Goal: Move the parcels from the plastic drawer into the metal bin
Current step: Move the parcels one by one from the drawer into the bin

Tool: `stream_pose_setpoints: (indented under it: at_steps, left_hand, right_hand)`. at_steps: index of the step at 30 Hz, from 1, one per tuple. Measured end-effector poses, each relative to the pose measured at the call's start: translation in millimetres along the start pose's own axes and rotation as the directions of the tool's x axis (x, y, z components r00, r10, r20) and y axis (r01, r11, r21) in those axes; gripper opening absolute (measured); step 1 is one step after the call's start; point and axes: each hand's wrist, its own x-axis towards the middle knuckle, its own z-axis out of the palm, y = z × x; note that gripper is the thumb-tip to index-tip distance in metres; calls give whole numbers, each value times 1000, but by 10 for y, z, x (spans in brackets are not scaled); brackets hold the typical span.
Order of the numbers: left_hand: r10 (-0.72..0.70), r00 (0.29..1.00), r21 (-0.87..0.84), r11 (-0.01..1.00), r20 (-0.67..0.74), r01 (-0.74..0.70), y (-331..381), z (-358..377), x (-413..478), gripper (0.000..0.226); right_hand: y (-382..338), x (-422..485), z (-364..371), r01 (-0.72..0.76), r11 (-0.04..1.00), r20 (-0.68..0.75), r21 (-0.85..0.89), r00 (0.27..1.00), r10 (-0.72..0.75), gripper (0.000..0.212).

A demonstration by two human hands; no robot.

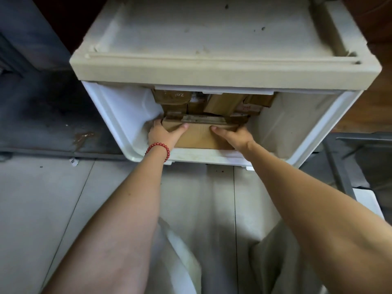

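Two bare forearms reaching forward from the near edge, over pale tiled floor [53,209] and light cloth [212,240] low in the middle. A red bead bracelet [158,150] round the left wrist.

One plastic drawer [106,115], white, pulled out toward the viewer from a cream cabinet [212,71]; front rim nearest, just past the wrists, side walls sloping up left and right.

One flat brown parcel [201,137] nearest in the drawer, lying against the front wall, held between both hands. Left hand [164,133] clamped on its left end, thumb across the top face, fingers wrapped round the far left corner. Right hand [233,136] pressed on its right end, thumb on top, fingers curled over the far right edge and partly hidden.

Bare white drawer floor to the left of the left hand and wide open room to the right of the right hand, up to each side wall. Above the parcel, open air up to the drawer rim.

Behind the held parcel, a heap of more brown parcels [214,102] under the cabinet's overhang: at least four, exact count unclear in shadow, one marked with handwriting.

At far right, a grey metal bin [343,177], only its edge in view, well apart from the hands
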Motion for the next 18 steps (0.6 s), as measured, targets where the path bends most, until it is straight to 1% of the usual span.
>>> stream_pose_setpoints:
  at_steps: [5,8,9,11,13,15,18]
  left_hand:
    - [6,1000,12,1000,26,-7,31,-208,-291,89]
    - [-8,999,13,1000,45,7,80,-363,-505,86]
    - [-14,999,8,1000,47,13,97,-422,-583,86]
    - [-13,999,-8,1000,41,13,120,-542,-753,86]
    - [15,1000,-40,999,24,-14,119,-655,-938,85]
    - [71,997,-62,996,12,-70,87,-773,-1130,84]
    - [116,992,-20,993,52,-115,-29,-977,-1351,95]
  right_hand:
    - [-120,-303,-120,44,999,33,18,998,-44,104]
    - [-201,-527,-168,57,998,48,37,997,-58,113]
    - [-221,-615,-175,58,997,53,56,997,-61,114]
    - [-240,-815,-188,80,993,70,87,994,-86,102]
    - [-235,-1025,-200,111,991,102,78,988,-118,88]
    - [-232,-1237,-210,146,988,148,45,977,-152,85]
    - [-226,-1502,-217,201,979,206,18,958,-200,87]
